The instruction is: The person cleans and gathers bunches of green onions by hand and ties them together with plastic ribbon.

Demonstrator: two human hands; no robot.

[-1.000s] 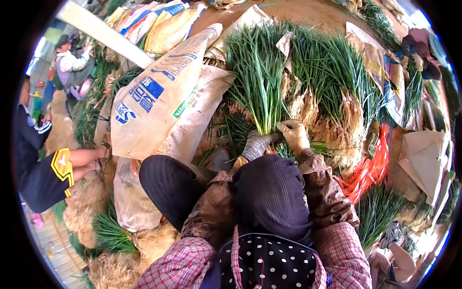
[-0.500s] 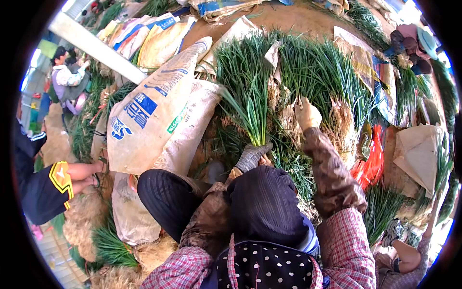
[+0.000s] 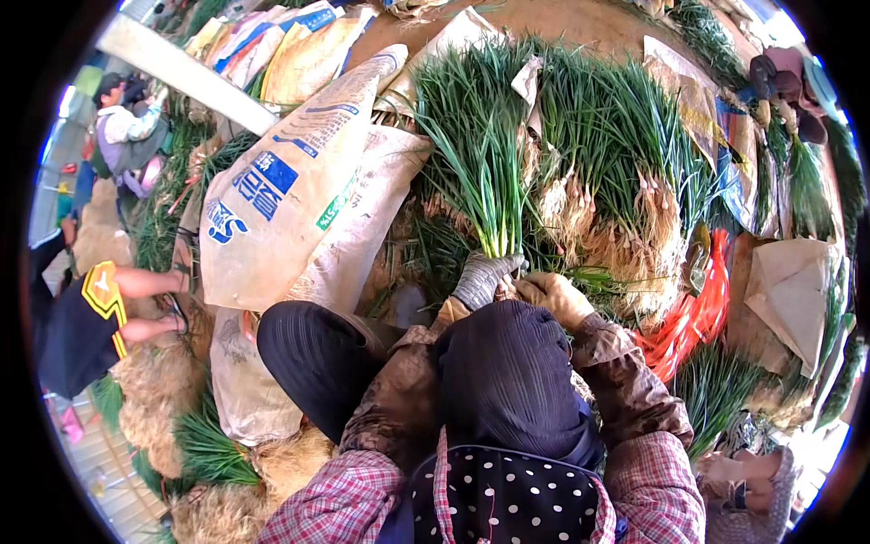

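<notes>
My left hand (image 3: 487, 281), in a grey glove, is closed around the lower stems of a bunch of green onions (image 3: 497, 218). The leaves point up and away from me. Beside it, my right hand (image 3: 555, 297), in a tan glove, has its fingers curled at the root end of the same bunch; the roots are partly hidden between the two hands and my knee. Just beyond lies a wide pile of green onions (image 3: 625, 118), with pale roots (image 3: 634, 240) toward me.
Large printed sacks (image 3: 281, 190) lie to the left. Red plastic strips (image 3: 693, 317) and a folded beige sack (image 3: 788, 295) are at the right. A person in black and yellow shorts (image 3: 86, 317) is at the left edge; other people sit farther off. A white post (image 3: 186, 72) slants across the upper left.
My right hand has come back from the pile's root ends toward me and now meets my left hand at the bunch. The bunch stands slightly more upright.
</notes>
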